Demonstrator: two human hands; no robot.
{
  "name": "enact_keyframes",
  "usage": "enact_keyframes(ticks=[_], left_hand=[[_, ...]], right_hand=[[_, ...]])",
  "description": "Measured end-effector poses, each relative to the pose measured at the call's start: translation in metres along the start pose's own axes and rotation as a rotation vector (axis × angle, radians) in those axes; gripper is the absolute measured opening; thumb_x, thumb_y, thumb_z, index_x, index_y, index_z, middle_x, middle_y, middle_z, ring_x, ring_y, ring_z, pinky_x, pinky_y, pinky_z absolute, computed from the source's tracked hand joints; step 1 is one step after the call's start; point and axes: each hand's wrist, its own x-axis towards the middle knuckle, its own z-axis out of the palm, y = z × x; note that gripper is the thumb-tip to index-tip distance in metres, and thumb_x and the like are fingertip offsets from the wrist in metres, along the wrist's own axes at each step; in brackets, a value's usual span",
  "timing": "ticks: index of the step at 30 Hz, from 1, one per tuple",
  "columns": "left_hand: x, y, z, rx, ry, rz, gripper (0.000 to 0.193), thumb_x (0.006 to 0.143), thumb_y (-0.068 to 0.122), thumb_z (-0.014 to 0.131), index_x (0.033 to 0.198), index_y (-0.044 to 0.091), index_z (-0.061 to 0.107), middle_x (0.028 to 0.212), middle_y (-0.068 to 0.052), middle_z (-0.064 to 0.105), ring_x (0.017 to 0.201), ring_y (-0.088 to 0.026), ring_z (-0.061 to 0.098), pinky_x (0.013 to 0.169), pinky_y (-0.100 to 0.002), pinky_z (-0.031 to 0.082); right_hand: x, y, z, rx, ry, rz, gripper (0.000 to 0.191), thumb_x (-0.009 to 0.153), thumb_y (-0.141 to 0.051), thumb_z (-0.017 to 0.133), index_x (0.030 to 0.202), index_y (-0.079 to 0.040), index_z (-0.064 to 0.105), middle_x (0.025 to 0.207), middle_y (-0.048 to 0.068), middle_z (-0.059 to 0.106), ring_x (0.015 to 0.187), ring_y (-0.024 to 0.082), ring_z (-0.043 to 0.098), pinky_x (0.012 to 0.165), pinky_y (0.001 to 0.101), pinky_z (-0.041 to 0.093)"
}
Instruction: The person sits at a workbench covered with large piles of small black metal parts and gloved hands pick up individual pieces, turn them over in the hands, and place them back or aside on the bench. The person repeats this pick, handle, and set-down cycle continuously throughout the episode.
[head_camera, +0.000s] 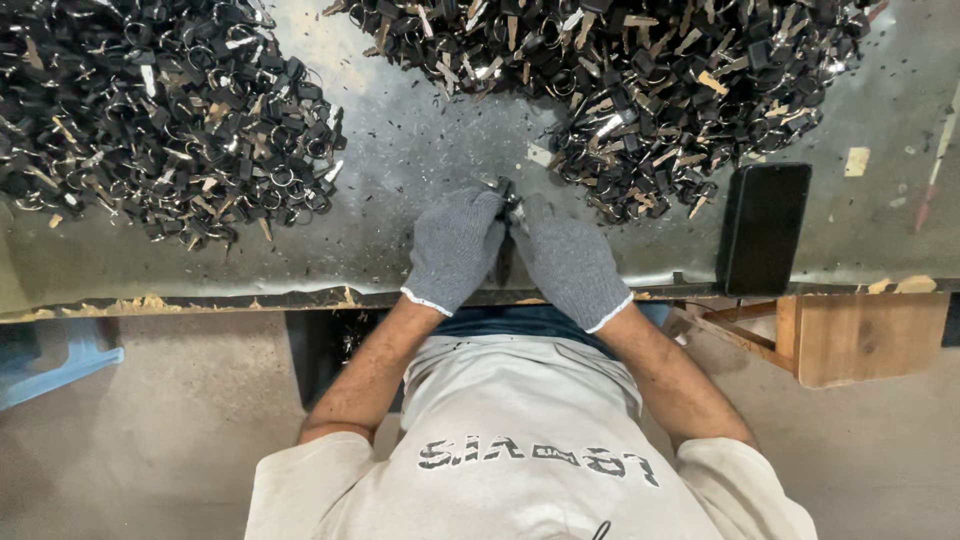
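At ten o'clock from my hands lies a big heap of black key rings (165, 110), spread over the grey metal table (420, 150). My left hand (455, 250), in a grey knit glove, sits near the table's front edge with its fingers curled in narrow around a small dark key ring piece (510, 200), which peeks out at twelve o'clock between both gloves. My right hand (570, 262), gloved the same way, presses against the left, its fingers bent close onto the same piece. At one o'clock a second heap of key rings with pale tags (650, 80) covers the far side of the table. At three o'clock a black phone (765, 228) lies flat by the edge, well apart from my hands.
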Motion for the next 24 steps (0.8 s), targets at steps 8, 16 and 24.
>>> enact_keyframes(ticks=[8,16,24], left_hand=[[-0.001,0.0,0.0,0.009,-0.002,-0.043,0.02,0.084,0.015,0.071,0.103,0.008,0.067,0.095,-0.014,0.068,0.087,-0.036,0.068,0.075,-0.048,0.053],[-0.006,-0.001,0.006,0.151,-0.112,0.099,0.023,0.087,0.012,0.062,0.108,0.004,0.061,0.099,-0.018,0.065,0.093,-0.037,0.065,0.081,-0.047,0.053],[-0.003,-0.003,0.005,0.034,-0.045,-0.047,0.025,0.089,0.016,0.065,0.11,0.003,0.062,0.093,-0.017,0.065,0.086,-0.037,0.065,0.074,-0.048,0.051]], right_hand=[[-0.003,-0.007,-0.008,-0.027,-0.062,0.041,0.03,0.099,-0.023,0.064,0.115,0.002,0.061,0.089,0.022,0.069,0.079,0.04,0.07,0.062,0.0497,0.057],[-0.003,-0.025,0.009,-0.317,-0.188,0.153,0.024,0.1,-0.01,0.058,0.122,-0.001,0.06,0.098,0.018,0.069,0.075,0.033,0.072,0.06,0.0429,0.06],[0.006,0.004,-0.015,0.124,-0.07,-0.005,0.039,0.099,-0.025,0.065,0.124,0.003,0.057,0.103,0.028,0.067,0.092,0.044,0.067,0.074,0.0529,0.056]])
